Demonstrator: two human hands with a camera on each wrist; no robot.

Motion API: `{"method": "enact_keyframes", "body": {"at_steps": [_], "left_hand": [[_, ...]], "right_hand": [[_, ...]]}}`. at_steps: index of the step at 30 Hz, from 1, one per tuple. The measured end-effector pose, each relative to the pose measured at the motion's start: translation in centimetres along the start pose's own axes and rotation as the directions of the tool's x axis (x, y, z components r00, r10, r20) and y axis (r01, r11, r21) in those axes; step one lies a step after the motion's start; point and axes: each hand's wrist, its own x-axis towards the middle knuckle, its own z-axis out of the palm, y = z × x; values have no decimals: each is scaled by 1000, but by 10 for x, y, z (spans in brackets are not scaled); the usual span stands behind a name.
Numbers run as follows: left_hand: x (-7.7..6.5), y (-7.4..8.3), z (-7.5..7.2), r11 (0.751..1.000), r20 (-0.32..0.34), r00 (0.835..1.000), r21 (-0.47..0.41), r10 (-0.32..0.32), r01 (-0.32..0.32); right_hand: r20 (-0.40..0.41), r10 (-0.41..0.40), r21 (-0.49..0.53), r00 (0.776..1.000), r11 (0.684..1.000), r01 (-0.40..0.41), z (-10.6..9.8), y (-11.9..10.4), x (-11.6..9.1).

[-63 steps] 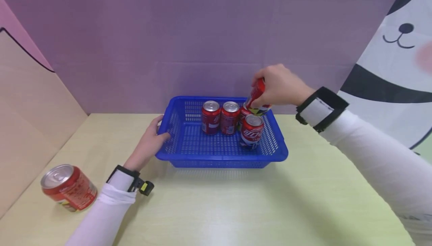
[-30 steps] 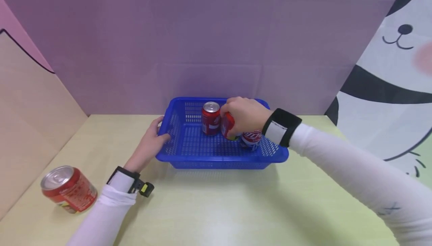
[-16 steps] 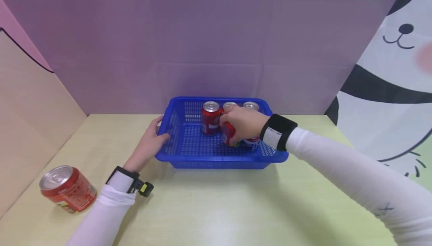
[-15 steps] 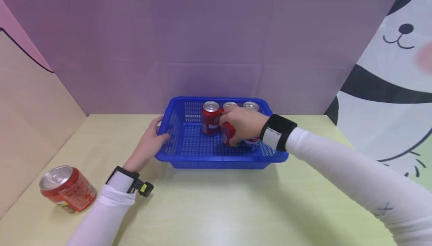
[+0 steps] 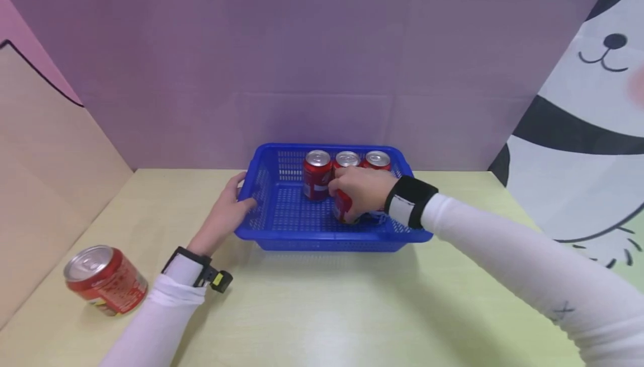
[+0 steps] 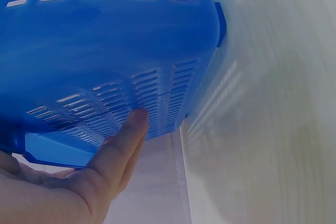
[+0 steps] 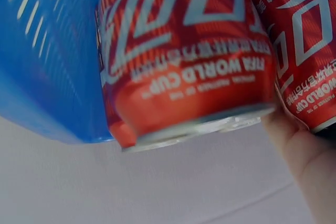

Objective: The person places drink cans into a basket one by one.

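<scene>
My left hand (image 5: 223, 210) grips the left rim of a blue perforated basket (image 5: 332, 236), thumb over the edge. In the left wrist view, a finger (image 6: 123, 145) lies along the basket's outer wall. Inside the basket, my right hand (image 5: 364, 188) holds a red soda can (image 5: 343, 207) low, in front of the back row. That row has three upright red cans: a left can (image 5: 317, 179), a middle can (image 5: 347, 159) and a right can (image 5: 377, 159). My hand mostly hides another can at front right. The right wrist view shows a can (image 7: 189, 51) with white lettering close up.
Another red can (image 5: 105, 280) stands on the pale wooden table (image 5: 312, 311) at the left, beside my left forearm. A purple cloth backdrop (image 5: 312, 65) rises just behind the basket. A panda-print panel (image 5: 588, 126) stands at the right.
My right hand has brought its can from above the basket's back right down and left, into the spot before the middle can. My left hand stays on the rim.
</scene>
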Motion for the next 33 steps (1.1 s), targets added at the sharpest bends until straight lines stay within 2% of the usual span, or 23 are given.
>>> {"method": "enact_keyframes", "body": {"at_steps": [5, 9, 15, 19, 22, 25, 29, 31, 33], "left_hand": [[-1, 0, 0, 1000, 2, 1000, -4, -4, 4], [-1, 1, 1, 1000, -1, 1000, 2, -9, 9], [-2, 2, 1, 1000, -3, 1000, 1, -10, 10], [-2, 0, 0, 1000, -3, 1000, 6, -10, 10], [-3, -1, -1, 1000, -4, 1000, 10, -11, 11], [-3, 0, 0, 1000, -2, 1000, 16, -14, 14], [-4, 3, 1, 1000, 0, 1000, 18, -17, 17], [-4, 4, 1, 1000, 0, 1000, 17, -14, 14], [-5, 6, 0, 1000, -2, 1000, 13, -11, 11]], "right_hand": [[-9, -45, -73, 999, 996, 44, 6, 2, 3], [-61, -75, -172, 995, 983, 64, 8, 2, 3], [-147, -142, -325, 979, 942, 88, 10, -1, 2], [-199, -189, -387, 962, 917, 100, 14, 1, 1], [-223, -191, -339, 956, 935, 108, 13, 4, -5], [-298, -144, -247, 944, 966, 69, 5, 9, -20], [-464, 7, -97, 886, 993, -59, -10, 21, -50], [-507, 114, -3, 854, 991, -134, -14, 28, -65], [-508, 233, 108, 829, 972, -208, -16, 34, -79]]}}
